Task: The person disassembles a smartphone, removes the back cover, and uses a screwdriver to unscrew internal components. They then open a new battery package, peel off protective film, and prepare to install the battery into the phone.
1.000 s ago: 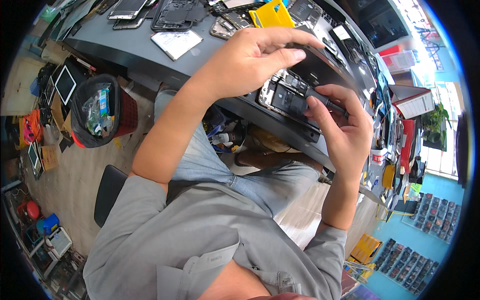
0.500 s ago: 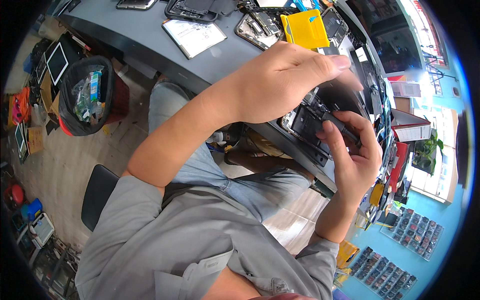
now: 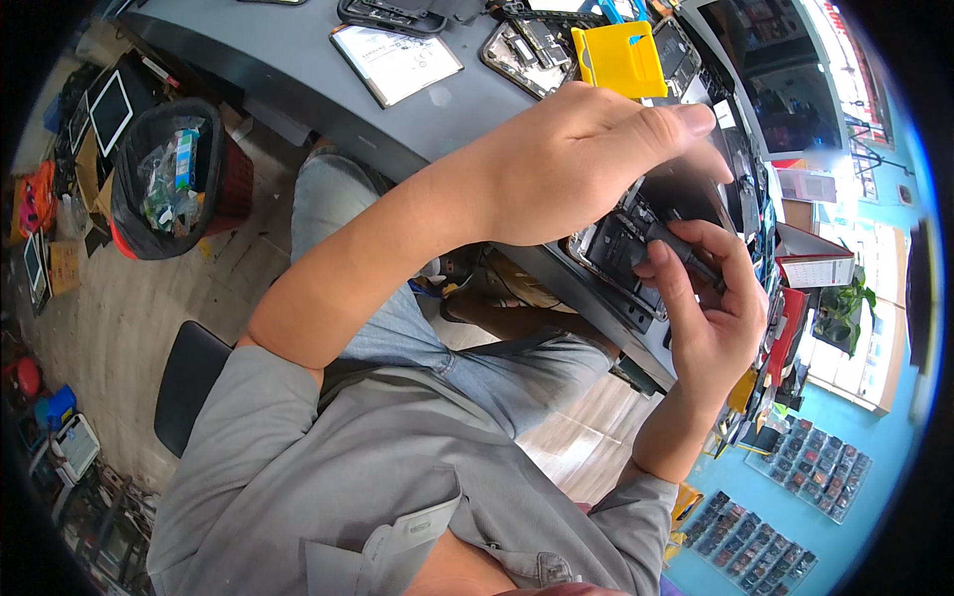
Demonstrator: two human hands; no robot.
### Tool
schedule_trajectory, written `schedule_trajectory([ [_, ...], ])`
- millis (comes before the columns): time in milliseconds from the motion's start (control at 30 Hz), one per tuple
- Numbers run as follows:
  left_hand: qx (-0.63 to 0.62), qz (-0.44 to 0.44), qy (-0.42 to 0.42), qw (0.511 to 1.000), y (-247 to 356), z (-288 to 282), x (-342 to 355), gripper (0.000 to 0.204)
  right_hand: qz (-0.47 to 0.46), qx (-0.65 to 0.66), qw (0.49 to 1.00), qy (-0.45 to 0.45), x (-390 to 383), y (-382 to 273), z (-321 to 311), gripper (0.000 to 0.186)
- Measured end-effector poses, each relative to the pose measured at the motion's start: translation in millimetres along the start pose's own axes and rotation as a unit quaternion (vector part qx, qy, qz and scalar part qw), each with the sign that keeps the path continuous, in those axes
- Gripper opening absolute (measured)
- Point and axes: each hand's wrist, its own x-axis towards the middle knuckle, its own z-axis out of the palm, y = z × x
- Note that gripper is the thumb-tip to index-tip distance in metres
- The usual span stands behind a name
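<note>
Here, centre-right, the right hand (image 3: 722,313) is pinching a dark tool (image 3: 699,268) over a phone (image 3: 610,248). The left hand (image 3: 566,164) is hiding its grip.

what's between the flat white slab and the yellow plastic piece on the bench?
An opened phone housing with exposed parts, plus a strip of grey bench beside the slab; seen in the head view.

A black-lined red bin (image 3: 237,187) at left, a white-framed tablet (image 3: 110,111) we spot upper left, a white flat block (image 3: 396,62) top centre, a leafy plant (image 3: 845,313) at right, packet racks (image 3: 810,467) lower right.
</note>
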Motion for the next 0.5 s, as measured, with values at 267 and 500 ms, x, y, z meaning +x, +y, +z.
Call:
schedule_trajectory([
  [267,0.041,0.035,0.001,0.999,-1.7,-1.4,0.8,0.056,-0.002,0.005,1.000,-0.003,0.1,0.5,-1.3,0.023],
  [500,0.015,0.002,0.015,1.000,-1.0,2.0,0.2,0.061,-0.053,-0.090,0.994,-0.026,11.7,-16.6,-3.8,0.022],
])
